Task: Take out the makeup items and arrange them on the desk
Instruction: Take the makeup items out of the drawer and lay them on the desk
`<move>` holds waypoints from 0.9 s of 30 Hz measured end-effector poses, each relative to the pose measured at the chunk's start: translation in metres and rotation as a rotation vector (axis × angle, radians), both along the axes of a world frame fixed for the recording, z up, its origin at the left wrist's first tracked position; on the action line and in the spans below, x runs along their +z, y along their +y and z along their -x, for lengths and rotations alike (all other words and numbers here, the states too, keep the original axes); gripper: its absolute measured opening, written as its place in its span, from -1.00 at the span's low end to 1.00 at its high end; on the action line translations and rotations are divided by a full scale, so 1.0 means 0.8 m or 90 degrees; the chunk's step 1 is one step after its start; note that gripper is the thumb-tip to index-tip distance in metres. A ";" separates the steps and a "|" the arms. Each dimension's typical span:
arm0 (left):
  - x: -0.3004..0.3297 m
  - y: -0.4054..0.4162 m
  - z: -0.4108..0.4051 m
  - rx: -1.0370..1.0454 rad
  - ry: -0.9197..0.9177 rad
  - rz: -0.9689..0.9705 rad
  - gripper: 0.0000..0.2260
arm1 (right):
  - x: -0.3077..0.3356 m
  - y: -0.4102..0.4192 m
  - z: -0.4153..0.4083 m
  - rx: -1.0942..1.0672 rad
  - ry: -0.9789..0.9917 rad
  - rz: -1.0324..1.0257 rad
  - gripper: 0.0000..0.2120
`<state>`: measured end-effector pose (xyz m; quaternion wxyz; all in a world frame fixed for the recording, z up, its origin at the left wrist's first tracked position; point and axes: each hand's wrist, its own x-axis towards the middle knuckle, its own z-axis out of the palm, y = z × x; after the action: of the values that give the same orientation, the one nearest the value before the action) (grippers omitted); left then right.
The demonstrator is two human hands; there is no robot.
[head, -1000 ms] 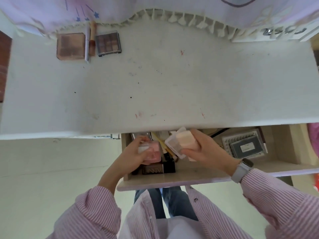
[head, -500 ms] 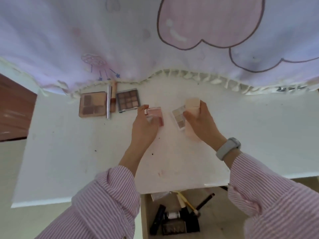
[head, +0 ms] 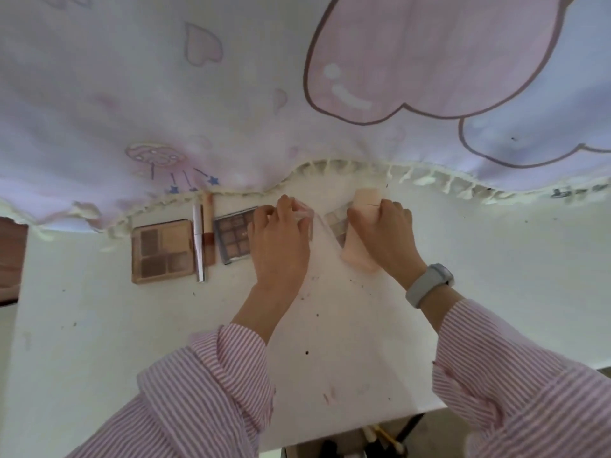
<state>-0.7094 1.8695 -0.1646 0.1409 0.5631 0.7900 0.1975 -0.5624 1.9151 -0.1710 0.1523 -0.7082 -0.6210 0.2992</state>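
Left hand (head: 281, 241): grips a pink compact (head: 305, 213), lowering beside the grey eyeshadow palette (head: 233, 238). Right hand (head: 385, 233): holds peach tube (head: 360, 236) and small palette (head: 337, 223) together above desk (head: 330, 325). Risk: the double grip may slip, knocking the row crooked.

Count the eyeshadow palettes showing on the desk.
3: a tan palette at the row's left end, a dark grid palette beside the left hand, a pale palette held by the right hand. More may be hidden.
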 end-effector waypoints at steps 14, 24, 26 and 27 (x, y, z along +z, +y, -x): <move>-0.009 -0.024 -0.005 -0.178 0.014 -0.114 -0.73 | 0.018 -0.028 -0.025 -0.057 0.185 -0.055 -0.80; -0.016 -0.027 0.047 -0.399 0.232 0.116 -0.36 | 0.013 -0.050 -0.039 0.198 0.077 0.006 -0.66; -0.016 -0.030 0.045 -0.410 0.275 0.116 -0.40 | 0.013 -0.047 -0.041 0.164 0.103 -0.001 -0.75; -0.014 -0.029 0.042 -0.398 0.273 0.098 -0.44 | 0.014 -0.045 -0.042 0.149 0.114 -0.004 -0.78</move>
<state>-0.7428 1.8464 -0.1756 0.0673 0.7930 0.6043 -0.0369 -0.5290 1.8794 -0.1600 0.1730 -0.6010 -0.6843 0.3751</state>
